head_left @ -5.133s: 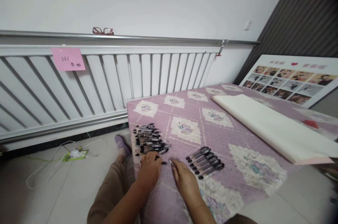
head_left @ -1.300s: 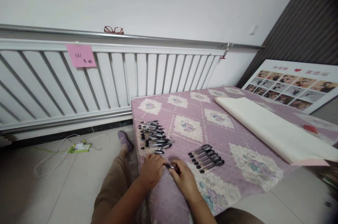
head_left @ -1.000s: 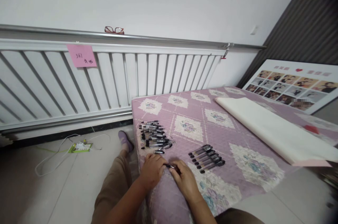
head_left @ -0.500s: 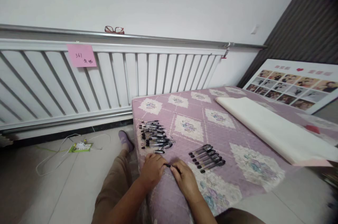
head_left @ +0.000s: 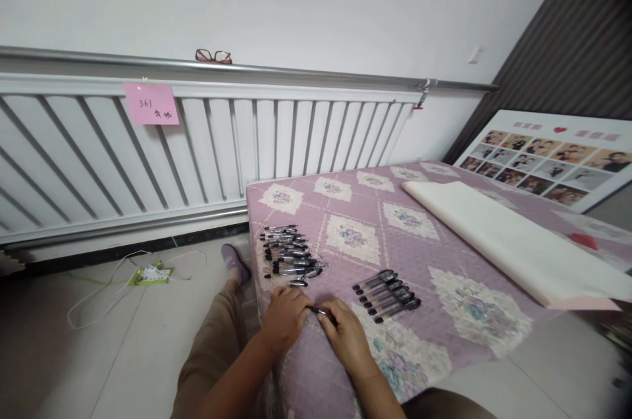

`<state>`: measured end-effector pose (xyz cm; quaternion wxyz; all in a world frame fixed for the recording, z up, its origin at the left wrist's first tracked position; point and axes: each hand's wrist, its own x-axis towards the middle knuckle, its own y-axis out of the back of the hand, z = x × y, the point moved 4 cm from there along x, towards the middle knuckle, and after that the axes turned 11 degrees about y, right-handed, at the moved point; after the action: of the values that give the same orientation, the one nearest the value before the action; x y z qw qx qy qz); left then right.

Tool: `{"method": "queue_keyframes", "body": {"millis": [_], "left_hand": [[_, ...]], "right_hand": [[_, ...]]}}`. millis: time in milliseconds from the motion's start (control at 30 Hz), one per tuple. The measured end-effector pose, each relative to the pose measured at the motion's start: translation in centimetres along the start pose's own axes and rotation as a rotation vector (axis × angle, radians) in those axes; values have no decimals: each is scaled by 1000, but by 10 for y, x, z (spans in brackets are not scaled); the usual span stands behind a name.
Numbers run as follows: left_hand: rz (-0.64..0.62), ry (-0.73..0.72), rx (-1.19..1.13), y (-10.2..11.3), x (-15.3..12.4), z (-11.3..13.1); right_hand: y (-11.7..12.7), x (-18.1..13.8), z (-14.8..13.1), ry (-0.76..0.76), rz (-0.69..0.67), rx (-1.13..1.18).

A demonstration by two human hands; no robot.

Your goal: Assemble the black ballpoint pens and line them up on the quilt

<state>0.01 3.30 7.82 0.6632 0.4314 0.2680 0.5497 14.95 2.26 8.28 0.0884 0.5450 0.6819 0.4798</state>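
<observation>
Between my two hands lies a dark pen (head_left: 320, 311), over the near corner of the quilted bed cover (head_left: 340, 363). My left hand (head_left: 286, 317) has its fingers closed on the pen's left end. The fingers of my right hand (head_left: 344, 330) pinch its other end, partly hiding it. Just beyond my left hand is a loose pile of black and clear pens (head_left: 293, 254). To the right of my right hand, several capped pens (head_left: 388, 296) rest side by side in a slanted row.
A large cream sheet (head_left: 498, 241) lies across the bed's right side, with a photo board (head_left: 548, 159) behind it. The white radiator (head_left: 286, 136) runs along the wall. A green-and-white power strip (head_left: 151, 274) with cables is on the floor at left.
My right hand has shifted slightly, and more of the pen shows between my hands. The pile and the row look the same.
</observation>
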Motion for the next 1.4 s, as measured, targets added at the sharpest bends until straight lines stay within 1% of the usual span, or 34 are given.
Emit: {"method": "queue_keyframes", "body": {"millis": [100, 200, 333, 433, 500, 567, 800, 967, 1033, 1167, 1233, 1300, 1400], "left_hand": [[-8, 6, 8, 0, 1, 0], [-14, 8, 16, 0, 1, 0], [-2, 1, -3, 1, 0, 1], [41, 22, -19, 3, -1, 1], [79, 67, -10, 4, -1, -1], [98, 112, 13, 5, -2, -2], [70, 147, 33, 6, -2, -3], [60, 144, -1, 4, -2, -4], [43, 147, 8, 3, -1, -5], [22, 143, 24, 1, -1, -5], [24, 137, 21, 1, 0, -5], [18, 131, 18, 0, 0, -5], [13, 132, 17, 0, 0, -5]], "right_hand": [[-1, 1, 0, -8, -22, -25], [-1, 1, 0, -10, -17, -48], [-2, 0, 2, -8, 8, 1], [0, -1, 6, -40, 70, 66], [2, -2, 9, -78, 131, 95], [4, -3, 12, -106, 163, 114], [5, -3, 11, -131, 155, 107], [4, -2, 12, -136, 139, 101], [5, -2, 15, -136, 169, 111], [9, -5, 24, -195, 313, 107], [9, -4, 26, -208, 352, 87], [7, 4, 23, -175, 336, 73], [2, 26, 12, -80, 228, 52]]}}
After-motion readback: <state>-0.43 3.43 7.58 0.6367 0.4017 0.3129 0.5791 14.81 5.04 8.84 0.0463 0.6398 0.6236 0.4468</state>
